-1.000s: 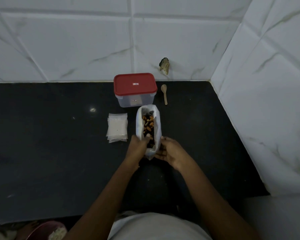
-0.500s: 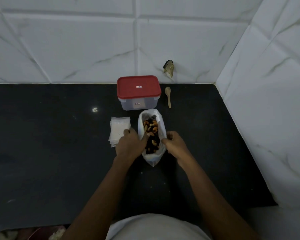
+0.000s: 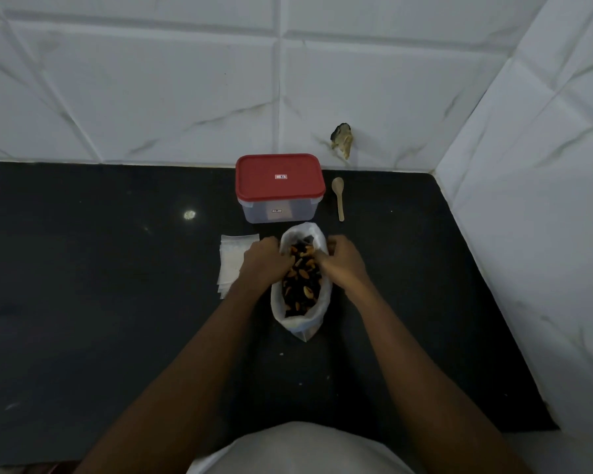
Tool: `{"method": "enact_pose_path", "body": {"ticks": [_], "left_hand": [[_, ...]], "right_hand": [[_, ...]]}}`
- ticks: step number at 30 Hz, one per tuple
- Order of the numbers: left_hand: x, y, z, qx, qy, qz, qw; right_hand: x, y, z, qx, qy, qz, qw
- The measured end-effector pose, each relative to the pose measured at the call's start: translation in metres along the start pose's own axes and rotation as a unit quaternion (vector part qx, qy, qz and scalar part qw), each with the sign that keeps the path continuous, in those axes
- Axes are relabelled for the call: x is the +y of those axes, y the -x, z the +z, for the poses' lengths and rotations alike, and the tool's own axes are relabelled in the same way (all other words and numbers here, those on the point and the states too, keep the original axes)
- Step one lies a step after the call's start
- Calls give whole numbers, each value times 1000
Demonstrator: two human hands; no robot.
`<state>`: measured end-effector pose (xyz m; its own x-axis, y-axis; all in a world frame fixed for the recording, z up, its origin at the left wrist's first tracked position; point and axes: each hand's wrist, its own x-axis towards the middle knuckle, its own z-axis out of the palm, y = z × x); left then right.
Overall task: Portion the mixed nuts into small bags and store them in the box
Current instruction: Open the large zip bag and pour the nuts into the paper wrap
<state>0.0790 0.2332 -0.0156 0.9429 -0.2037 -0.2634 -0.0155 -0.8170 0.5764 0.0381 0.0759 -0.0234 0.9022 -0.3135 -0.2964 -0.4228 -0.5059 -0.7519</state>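
Observation:
A clear plastic bag of mixed nuts [image 3: 301,291] lies open on the black counter [image 3: 100,285], its mouth toward the wall. My left hand [image 3: 259,260] grips the left side of the bag's rim and my right hand [image 3: 341,260] grips the right side, spreading the opening. Left of the bag, partly under my left hand, lies a stack of small clear bags [image 3: 231,263]. Behind the bag stands a clear box with a red lid [image 3: 279,186], shut. A small wooden spoon [image 3: 339,200] lies to the box's right.
White marbled tile walls rise behind the counter and along its right side, forming a corner. A chipped patch [image 3: 342,138] marks the back wall above the spoon. My white shirt fills the bottom of the view.
Both hands have slid up along the bag from its near end to its mouth. The opening is now spread wider, with more nuts showing.

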Motion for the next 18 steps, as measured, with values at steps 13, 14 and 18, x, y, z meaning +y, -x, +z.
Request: {"method": "enact_pose_path", "body": {"ticks": [13,14,18], "left_hand": [[-12,-39,-7,-14,-96,62,993],[-10,-40,-5,5,-83,76,994],[-6,-45,1,22,-81,93,992]], "right_hand": [[7,-28,-20,-12,131,-122,984],[6,-28,-16,-2,133,-146,980],[-2,-31,-11,17,185,-172,967]]}}
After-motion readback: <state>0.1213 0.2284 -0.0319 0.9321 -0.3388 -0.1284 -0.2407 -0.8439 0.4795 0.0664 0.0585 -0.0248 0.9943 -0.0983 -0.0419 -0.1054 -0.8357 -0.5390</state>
